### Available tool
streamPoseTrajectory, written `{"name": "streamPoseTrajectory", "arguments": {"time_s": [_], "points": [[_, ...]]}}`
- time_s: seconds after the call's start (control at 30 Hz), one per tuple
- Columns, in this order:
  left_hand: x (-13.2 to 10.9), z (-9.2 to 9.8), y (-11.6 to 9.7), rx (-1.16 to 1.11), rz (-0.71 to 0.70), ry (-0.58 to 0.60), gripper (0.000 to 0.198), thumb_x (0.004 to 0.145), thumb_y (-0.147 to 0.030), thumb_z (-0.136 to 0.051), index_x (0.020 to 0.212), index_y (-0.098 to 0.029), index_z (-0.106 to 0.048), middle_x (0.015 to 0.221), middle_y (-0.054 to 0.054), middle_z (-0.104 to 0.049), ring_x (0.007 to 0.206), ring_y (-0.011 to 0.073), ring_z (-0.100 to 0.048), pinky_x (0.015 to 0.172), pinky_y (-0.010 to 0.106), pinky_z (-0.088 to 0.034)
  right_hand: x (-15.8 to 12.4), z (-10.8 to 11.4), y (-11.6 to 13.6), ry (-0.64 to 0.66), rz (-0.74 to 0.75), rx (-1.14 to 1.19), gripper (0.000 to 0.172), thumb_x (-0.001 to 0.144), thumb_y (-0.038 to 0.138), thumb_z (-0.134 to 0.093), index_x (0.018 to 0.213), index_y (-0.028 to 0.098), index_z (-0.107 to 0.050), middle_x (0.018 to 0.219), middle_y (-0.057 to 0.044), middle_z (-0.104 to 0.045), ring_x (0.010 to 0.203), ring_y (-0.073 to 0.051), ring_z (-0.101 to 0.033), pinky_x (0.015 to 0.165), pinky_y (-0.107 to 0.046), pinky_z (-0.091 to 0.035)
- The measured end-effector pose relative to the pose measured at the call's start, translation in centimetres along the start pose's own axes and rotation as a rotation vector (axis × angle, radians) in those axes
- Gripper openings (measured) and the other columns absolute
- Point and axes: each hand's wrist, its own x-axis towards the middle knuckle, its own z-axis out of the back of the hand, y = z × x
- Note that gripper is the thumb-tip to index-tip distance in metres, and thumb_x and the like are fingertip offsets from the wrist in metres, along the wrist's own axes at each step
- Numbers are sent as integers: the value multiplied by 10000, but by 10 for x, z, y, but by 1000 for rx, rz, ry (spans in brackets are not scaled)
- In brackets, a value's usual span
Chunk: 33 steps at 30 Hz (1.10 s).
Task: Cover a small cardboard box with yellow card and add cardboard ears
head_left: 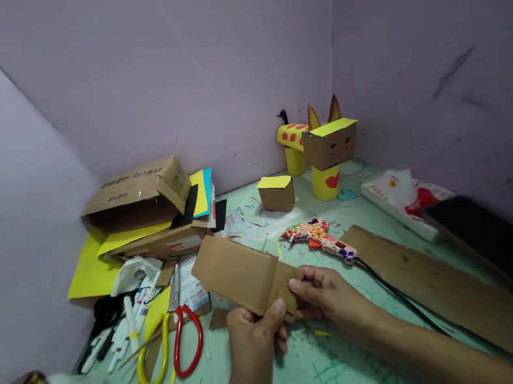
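A folded piece of brown cardboard (238, 271) is held over the green table, tilted, with a crease and a smaller flap at its right end. My left hand (257, 337) pinches its lower edge near the crease, thumb on top. On the flap's right end, where the surface looks rough, my right hand (321, 293) grips with thumb and fingers. Just beyond my hands lies a flower-patterned hot glue gun (319, 238) with a black cord. Scissors (181, 328) with one yellow and one red handle rest to the left of my left hand.
A small cardboard box (278, 196) with a yellow top stands behind. Further right is a cardboard animal figure (332, 145). A long cardboard strip (431, 280) lies at right. An open carton (131, 187) sits on coloured paper; markers (125, 324) and scraps lie at left.
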Motion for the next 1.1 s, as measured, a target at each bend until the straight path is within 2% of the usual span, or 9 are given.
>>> {"name": "streamPoseTrajectory", "arguments": {"time_s": [0.1, 0.23, 0.37, 0.57, 0.8, 0.93, 1.1], "points": [[1, 3, -7, -96, 7, 6, 401, 570, -459, -740, 477, -141, -513, 352, -27, -471, 287, 49, -363, 304, 175, -251, 2, 1, 1, -28, 24, -4, 372, 564, 414, -790, 710, 159, -562, 629, 23, -594, 542, -106, -561, 537, -233, -459], [3, 11, -26, -321, -12, -87, 418, 556, -466, -757, 576, -182, -451, 369, -63, -464, 319, 54, -383, 297, 146, -263, 4, 3, 4, -78, 23, 6, 341, 573, 389, -776, 740, 172, -573, 651, 20, -612, 569, -123, -583, 528, -237, -463], [5, 18, -39, -366, 28, -158, 479, 488, -495, -782, 567, -197, -416, 320, -76, -422, 282, 54, -344, 255, 134, -231, 2, 3, 6, -64, 18, 6, 361, 563, 412, -775, 744, 173, -576, 651, 17, -614, 558, -120, -581, 521, -236, -468], [4, 18, -35, -418, 105, -148, 561, 400, -500, -817, 514, -202, -355, 248, -92, -354, 210, 24, -231, 218, 122, -164, 2, 1, 5, -53, 34, 0, 400, 543, 451, -784, 741, 172, -578, 633, 23, -602, 538, -114, -565, 524, -245, -473], [9, 15, -30, -505, 110, -135, 502, 466, -478, -813, 662, -171, -468, 387, -100, -450, 280, 20, -324, 257, 119, -212, 7, 6, 1, -92, 55, -29, 425, 527, 480, -774, 738, 170, -575, 626, 15, -596, 561, -133, -564, 525, -257, -464], [9, 14, -29, -499, 94, -148, 485, 452, -411, -823, 641, -176, -444, 411, -102, -443, 300, 24, -346, 263, 127, -218, 6, 3, 1, -98, 34, -26, 370, 556, 437, -760, 723, 173, -563, 597, 34, -563, 536, -116, -543, 503, -238, -460], [8, 11, -25, -441, 150, -168, 489, 418, -374, -814, 630, -189, -414, 396, -102, -437, 309, 32, -359, 270, 132, -228, 2, -3, 4, -142, -107, -37, 193, 631, 260, -714, 674, 155, -558, 592, 14, -570, 528, -110, -554, 466, -214, -483]]}}
